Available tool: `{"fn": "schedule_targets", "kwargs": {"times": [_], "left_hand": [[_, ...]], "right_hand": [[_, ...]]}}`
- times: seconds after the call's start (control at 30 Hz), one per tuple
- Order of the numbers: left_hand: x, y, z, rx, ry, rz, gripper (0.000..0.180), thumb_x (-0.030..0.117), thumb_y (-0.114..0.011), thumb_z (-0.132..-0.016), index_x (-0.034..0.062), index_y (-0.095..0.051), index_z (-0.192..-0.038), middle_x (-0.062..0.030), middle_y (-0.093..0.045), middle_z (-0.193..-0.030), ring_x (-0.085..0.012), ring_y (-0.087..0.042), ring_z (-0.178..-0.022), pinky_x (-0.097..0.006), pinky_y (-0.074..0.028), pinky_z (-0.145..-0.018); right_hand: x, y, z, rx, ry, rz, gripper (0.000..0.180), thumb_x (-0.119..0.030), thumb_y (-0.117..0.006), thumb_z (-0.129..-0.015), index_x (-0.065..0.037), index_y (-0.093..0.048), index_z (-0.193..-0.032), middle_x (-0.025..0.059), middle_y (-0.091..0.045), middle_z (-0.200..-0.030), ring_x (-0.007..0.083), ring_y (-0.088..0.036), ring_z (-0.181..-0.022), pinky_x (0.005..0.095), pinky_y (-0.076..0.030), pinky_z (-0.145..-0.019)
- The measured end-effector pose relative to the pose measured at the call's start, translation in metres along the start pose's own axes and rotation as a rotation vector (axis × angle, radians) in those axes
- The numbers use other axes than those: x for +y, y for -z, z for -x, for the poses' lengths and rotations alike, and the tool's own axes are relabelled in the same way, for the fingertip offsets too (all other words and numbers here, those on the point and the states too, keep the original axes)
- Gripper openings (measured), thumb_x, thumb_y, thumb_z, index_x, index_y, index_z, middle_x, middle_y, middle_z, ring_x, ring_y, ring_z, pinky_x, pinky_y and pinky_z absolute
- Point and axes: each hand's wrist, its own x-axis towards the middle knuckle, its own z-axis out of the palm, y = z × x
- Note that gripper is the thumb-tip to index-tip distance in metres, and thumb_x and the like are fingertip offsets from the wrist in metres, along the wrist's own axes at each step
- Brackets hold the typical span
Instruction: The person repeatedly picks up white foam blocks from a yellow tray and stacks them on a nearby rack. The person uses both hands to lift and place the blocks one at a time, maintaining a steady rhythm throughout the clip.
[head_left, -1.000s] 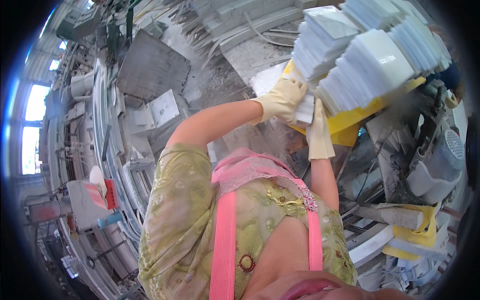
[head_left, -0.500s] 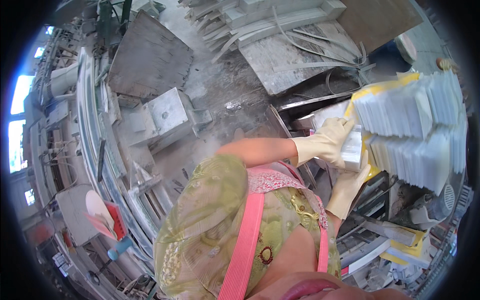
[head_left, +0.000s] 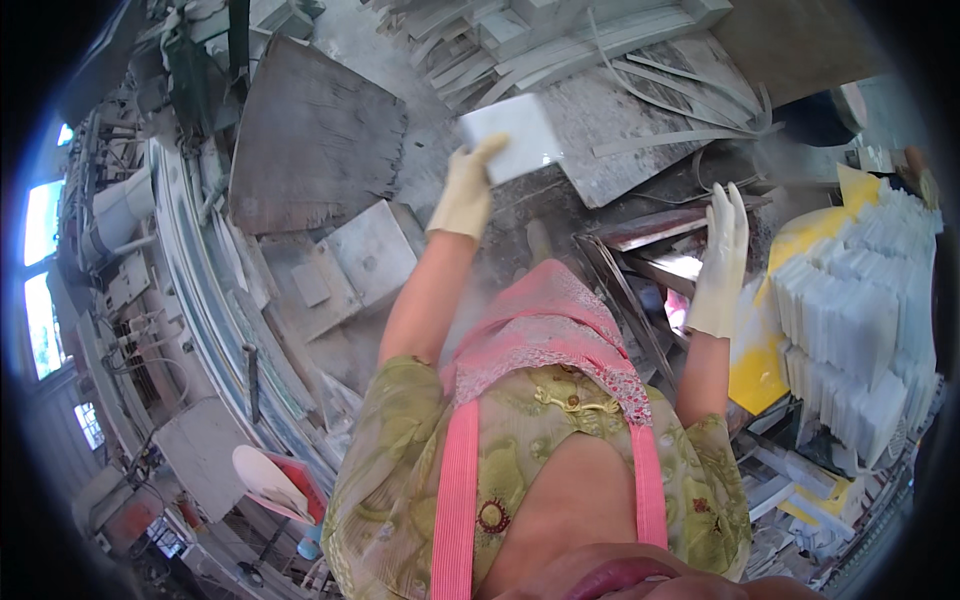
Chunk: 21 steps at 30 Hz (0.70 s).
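My left hand, in a cream rubber glove, is raised ahead of me and grips a white rectangular tile by its lower left edge. My right hand, gloved the same way, is lifted with fingers spread and holds nothing. To its right, rows of white tiles stand on edge in a yellow crate.
A grey stone slab with loose strips lies ahead. A dark board leans at upper left. Dusty blocks and machinery crowd the left side. Metal frames sit below the slab.
Both hands left the stacked tiles. My left hand lifted one tile up and to the left, away from the crate. My right hand let go and opened.
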Motion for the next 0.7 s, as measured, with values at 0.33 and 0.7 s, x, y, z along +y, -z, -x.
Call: {"fn": "schedule_targets", "kwargs": {"times": [0.33,0.7], "left_hand": [[0.043,0.095,-0.129,0.143,-0.02,0.27,0.062,0.03,-0.072,-0.09,0.0078,-0.05,-0.144,-0.0128,-0.058,-0.142,-0.0335,-0.056,-0.131,-0.053,-0.043,-0.114],[0.027,0.006,-0.344,0.23,0.229,0.397,0.058,0.029,-0.066,-0.095,0.0052,-0.049,-0.144,-0.0123,-0.058,-0.141,-0.0337,-0.054,-0.131,-0.052,-0.038,-0.115]], "right_hand": [[0.136,-0.033,-0.132,0.21,-0.465,-0.286,0.058,-0.033,-0.052,-0.107,0.004,-0.039,-0.149,0.0218,-0.045,-0.152,0.0315,-0.044,-0.142,0.0409,-0.034,-0.12],[0.165,-0.136,-0.191,-0.065,-0.81,-0.051,0.05,-0.031,-0.055,-0.106,0.002,-0.048,-0.144,0.0159,-0.06,-0.136,0.0221,-0.06,-0.125,0.0331,-0.048,-0.107]]}}
